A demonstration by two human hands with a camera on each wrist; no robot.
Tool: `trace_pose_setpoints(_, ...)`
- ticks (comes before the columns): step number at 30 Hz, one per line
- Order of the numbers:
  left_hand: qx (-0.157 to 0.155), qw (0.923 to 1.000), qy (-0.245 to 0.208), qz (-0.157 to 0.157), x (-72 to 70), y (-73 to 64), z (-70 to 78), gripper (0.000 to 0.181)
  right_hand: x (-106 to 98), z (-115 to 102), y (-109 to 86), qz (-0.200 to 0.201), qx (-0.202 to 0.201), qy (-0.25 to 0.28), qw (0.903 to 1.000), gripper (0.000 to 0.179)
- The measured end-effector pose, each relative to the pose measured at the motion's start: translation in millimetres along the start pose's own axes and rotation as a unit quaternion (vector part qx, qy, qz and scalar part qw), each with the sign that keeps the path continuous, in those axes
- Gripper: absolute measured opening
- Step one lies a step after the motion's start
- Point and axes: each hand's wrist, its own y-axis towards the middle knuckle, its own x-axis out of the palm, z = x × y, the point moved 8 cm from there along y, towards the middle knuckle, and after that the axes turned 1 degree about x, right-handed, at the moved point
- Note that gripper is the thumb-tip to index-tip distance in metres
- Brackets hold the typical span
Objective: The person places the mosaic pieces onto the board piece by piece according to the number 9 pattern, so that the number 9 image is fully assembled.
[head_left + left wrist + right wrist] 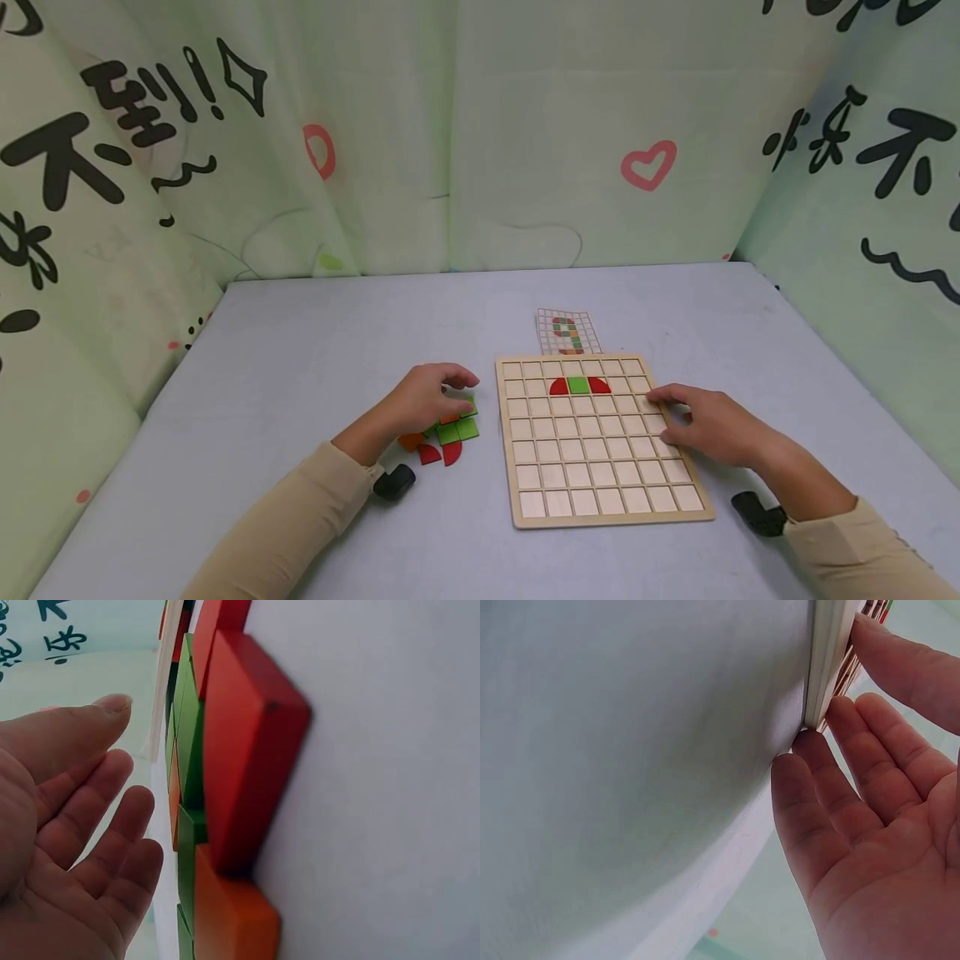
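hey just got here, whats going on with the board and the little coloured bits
A person is at a table with a gridded wooden board. Their left hand, holding nothing, is over a loose pile of red, green and orange pieces left of the board, while their right hand touches its right edge. On the grid, a green square sits between two red pieces. A patterned card lies at the far edge.

Beige long sleeves, a black rounded device at each wrist
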Motion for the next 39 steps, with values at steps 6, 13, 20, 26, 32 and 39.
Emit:
trace_pose_setpoints(6,-0.003,0.9999,0.015,-0.002,2.1,3.4,-2.7,0.029,-0.2,1.4,0.9,-0.002,0.005,-0.004,1.0000,0.052)
trace_pose_setpoints(13,0.004,0.9995,0.031,-0.005,4.2,6.5,-5.4,0.027,-0.5,0.6,0.0,-0.003,0.003,-0.003,1.0000,0.052)
trace_pose_setpoints(20,0.012,0.9990,0.042,-0.007,3.9,5.3,-3.9,0.026,-1.0,-0.9,-1.6,0.000,-0.004,0.000,1.0000,0.052)
trace_pose_setpoints(26,0.014,0.9989,0.043,-0.011,4.3,5.2,-3.3,0.025,-1.4,-0.4,-1.1,0.002,-0.006,-0.005,1.0000,0.052)
trace_pose_setpoints(32,0.011,0.9989,0.043,-0.018,5.0,5.1,-2.6,0.024,-1.3,0.1,-0.8,0.001,-0.003,-0.004,1.0000,0.052)
trace_pose_setpoints(39,0.007,0.9983,0.049,-0.031,6.3,5.4,-2.7,0.026,-1.3,-0.7,-1.5,-0.002,-0.002,-0.003,1.0000,0.052)
